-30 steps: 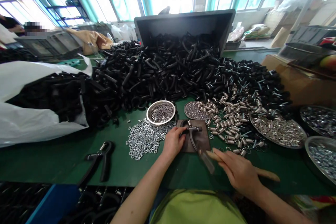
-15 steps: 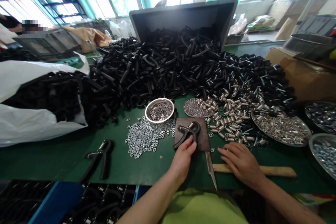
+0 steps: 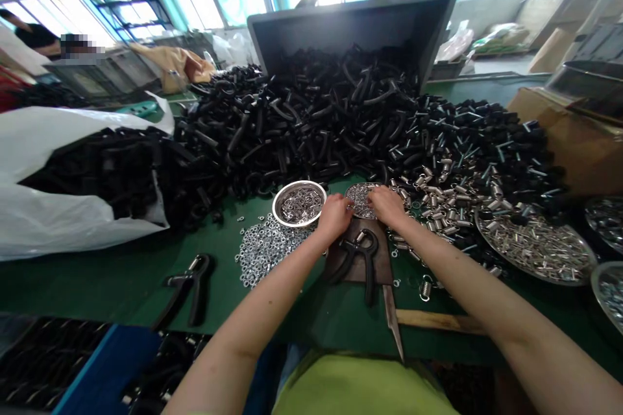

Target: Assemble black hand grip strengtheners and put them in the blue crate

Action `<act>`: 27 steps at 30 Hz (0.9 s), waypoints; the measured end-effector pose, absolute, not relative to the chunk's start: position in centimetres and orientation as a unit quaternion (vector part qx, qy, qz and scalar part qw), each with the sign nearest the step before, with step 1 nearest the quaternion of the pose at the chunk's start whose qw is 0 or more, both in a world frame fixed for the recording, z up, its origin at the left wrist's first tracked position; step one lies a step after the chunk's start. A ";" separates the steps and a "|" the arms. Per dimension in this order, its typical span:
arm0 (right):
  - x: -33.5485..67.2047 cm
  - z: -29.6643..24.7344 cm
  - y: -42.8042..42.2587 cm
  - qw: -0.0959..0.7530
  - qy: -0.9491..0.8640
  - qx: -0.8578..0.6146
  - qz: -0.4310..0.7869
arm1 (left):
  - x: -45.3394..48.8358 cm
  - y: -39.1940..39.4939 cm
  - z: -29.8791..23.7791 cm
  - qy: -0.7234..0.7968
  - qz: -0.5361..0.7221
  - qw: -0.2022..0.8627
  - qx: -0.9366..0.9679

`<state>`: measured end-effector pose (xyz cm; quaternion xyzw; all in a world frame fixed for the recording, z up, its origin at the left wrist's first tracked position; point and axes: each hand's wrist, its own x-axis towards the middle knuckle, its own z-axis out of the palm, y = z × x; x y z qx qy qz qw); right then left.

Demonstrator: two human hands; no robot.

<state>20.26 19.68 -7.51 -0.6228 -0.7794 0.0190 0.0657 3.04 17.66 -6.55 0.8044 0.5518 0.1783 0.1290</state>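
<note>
Both hands reach forward over a flat metal plate heaped with tiny shiny parts. My left hand is curled at the plate's left rim, fingers pinched together; what they hold is too small to see. My right hand rests on the plate's right side, fingers bent down into the parts. Just nearer to me a black hand gripper lies on a dark brown pad. A wooden-handled blade tool lies near the table's front edge.
A steel bowl of metal pieces and loose washers lie at left. Springs, trays and a big heap of black handles spilling from a grey bin fill the back. Another gripper lies left; a white bag beyond.
My right hand let go of the wooden-handled tool, which now lies on the table. My left hand released the black gripper on the pad. Both hands moved forward to the plate of small parts.
</note>
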 end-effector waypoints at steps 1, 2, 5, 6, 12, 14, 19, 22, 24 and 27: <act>20.3 -7.6 19.8 0.066 -0.775 -0.628 0.022 | 3.5 18.8 -7.0 0.552 0.164 0.121 0.808; 20.4 -7.7 19.8 0.070 -0.769 -0.635 0.025 | 3.9 19.7 -7.3 0.552 0.155 0.122 0.810; 21.0 -7.8 19.7 0.091 -0.744 -0.661 0.036 | 5.0 21.3 -8.2 0.555 0.141 0.134 0.809; 21.2 -7.8 19.7 0.102 -0.737 -0.667 0.041 | 5.2 21.6 -8.4 0.556 0.139 0.138 0.808; 22.4 -7.6 19.8 0.175 -0.723 -0.659 0.110 | 5.5 21.8 -8.9 0.573 0.177 0.176 0.781; 22.7 -7.6 19.9 0.199 -0.717 -0.654 0.134 | 5.4 21.8 -8.7 0.575 0.199 0.200 0.768; 23.2 -7.9 19.8 0.261 -0.683 -0.655 0.191 | 4.8 20.7 -7.6 0.558 0.255 0.286 0.736; 23.1 -8.0 19.0 0.292 -0.665 -0.647 0.233 | 3.8 18.4 -6.9 0.528 0.272 0.352 0.724; 22.8 -7.9 17.9 0.299 -0.668 -0.628 0.265 | 2.8 16.3 -6.7 0.501 0.292 0.422 0.697; 21.9 -7.8 15.9 0.290 -0.693 -0.585 0.308 | 1.2 12.9 -6.7 0.463 0.336 0.549 0.609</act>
